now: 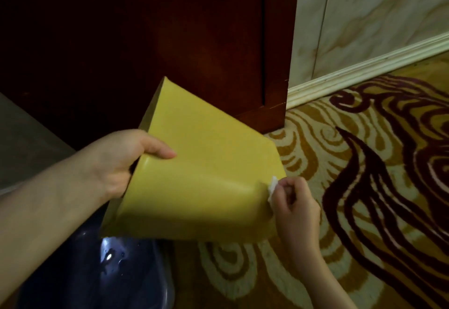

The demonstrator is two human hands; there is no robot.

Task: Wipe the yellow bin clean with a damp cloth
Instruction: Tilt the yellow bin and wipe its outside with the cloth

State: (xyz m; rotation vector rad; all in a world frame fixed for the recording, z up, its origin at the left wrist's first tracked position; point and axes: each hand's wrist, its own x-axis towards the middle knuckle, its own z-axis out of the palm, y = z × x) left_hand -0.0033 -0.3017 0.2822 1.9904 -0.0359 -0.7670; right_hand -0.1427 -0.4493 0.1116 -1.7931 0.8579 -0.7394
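The yellow bin [201, 177] is held tilted in the air at the centre of the head view, one broad flat side facing me. My left hand [121, 162] grips its left edge, thumb lying across the yellow face. My right hand [294, 201] is closed around a small white cloth [273, 186], which is pressed against the bin's right edge. Only a bit of the cloth shows past my fingers. The bin's inside is hidden.
A dark blue basin [109, 269] with glinting wet spots sits below the bin at the lower left. Dark red wooden furniture [170, 41] stands behind. Patterned yellow and maroon carpet [364, 187] covers the floor to the right, meeting a marbled wall [376, 16] with a cream skirting.
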